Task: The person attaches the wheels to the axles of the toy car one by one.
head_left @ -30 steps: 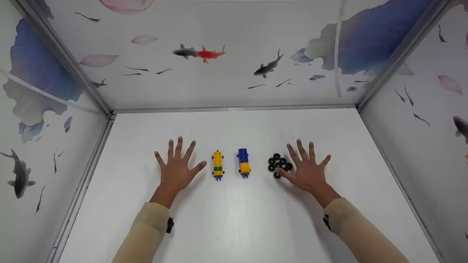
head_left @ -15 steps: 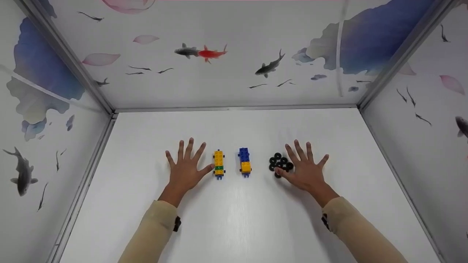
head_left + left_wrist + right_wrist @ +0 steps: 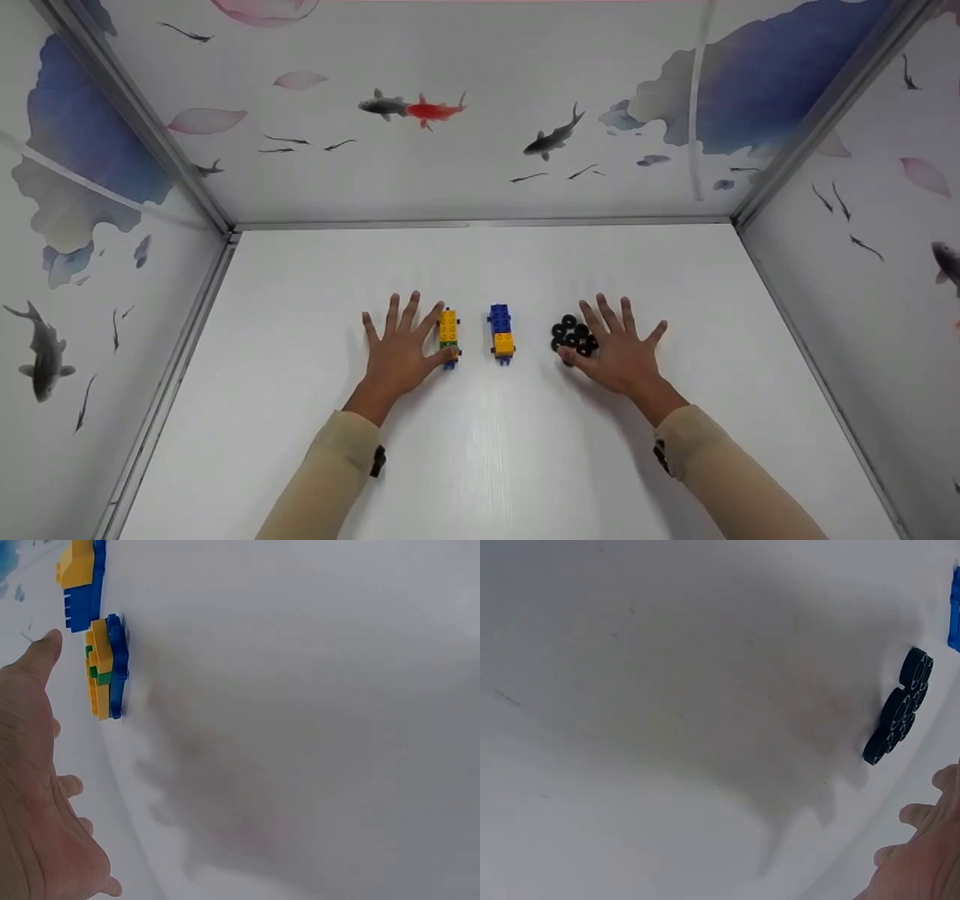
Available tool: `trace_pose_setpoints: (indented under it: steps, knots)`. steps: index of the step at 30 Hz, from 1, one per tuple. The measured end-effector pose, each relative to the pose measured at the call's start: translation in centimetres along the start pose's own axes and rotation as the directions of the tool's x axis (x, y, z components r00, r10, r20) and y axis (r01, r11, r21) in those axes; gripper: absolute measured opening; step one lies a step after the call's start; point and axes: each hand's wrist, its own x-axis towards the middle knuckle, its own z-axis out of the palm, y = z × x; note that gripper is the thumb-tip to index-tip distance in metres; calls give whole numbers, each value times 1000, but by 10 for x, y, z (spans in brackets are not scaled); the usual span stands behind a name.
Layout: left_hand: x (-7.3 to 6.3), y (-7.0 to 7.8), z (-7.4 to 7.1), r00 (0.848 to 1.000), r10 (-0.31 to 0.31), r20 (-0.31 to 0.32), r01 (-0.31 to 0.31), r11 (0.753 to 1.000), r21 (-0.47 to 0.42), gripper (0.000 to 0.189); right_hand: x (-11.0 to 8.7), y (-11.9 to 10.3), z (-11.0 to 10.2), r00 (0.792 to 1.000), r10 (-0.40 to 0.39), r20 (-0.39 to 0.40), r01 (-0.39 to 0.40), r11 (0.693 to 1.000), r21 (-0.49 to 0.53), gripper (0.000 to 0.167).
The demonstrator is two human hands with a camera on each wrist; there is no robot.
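Observation:
My left hand (image 3: pixel 400 358) hovers with fingers spread. Its thumb and index finger overlap the left toy car (image 3: pixel 448 327), built of yellow and green bricks on a blue base, in the head view; the left wrist view shows a gap between hand and car. To the right stands a second toy car (image 3: pixel 502 334) with blue bricks behind a yellow one. Several black rubber tyres (image 3: pixel 568 331) lie bunched together right of both cars. Over their right side my right hand (image 3: pixel 624 358) is spread out, its thumb covering part of the bunch. Neither hand holds anything.
Everything lies on a white table (image 3: pixel 480 457). White panels printed with fish and petals, such as the back wall (image 3: pixel 480 172), enclose its back and both sides, framed by grey metal edges (image 3: pixel 480 223).
My left hand has moved right, from beside the yellow-and-green car until its thumb and index finger overlap it. My right hand has shifted slightly left over the tyres. Cars and tyres stay put.

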Motion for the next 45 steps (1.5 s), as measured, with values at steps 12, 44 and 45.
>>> trace_pose_setpoints:
  steps: [12, 44, 45]
  knots:
    - [-2, 13, 9, 998, 45, 32, -44, 998, -42, 80, -1, -3, 5, 1000, 14, 24, -14, 1000, 13, 105]
    - [5, 13, 23, 997, 51, 65, -46, 996, -81, 66, 2, 7, 9, 1000, -22, -14, 22, 999, 31, 60]
    - [6, 14, 24, 997, 46, 69, -41, 996, -84, 66, 1, 7, 9, 1000, -21, -19, 22, 999, 33, 60]
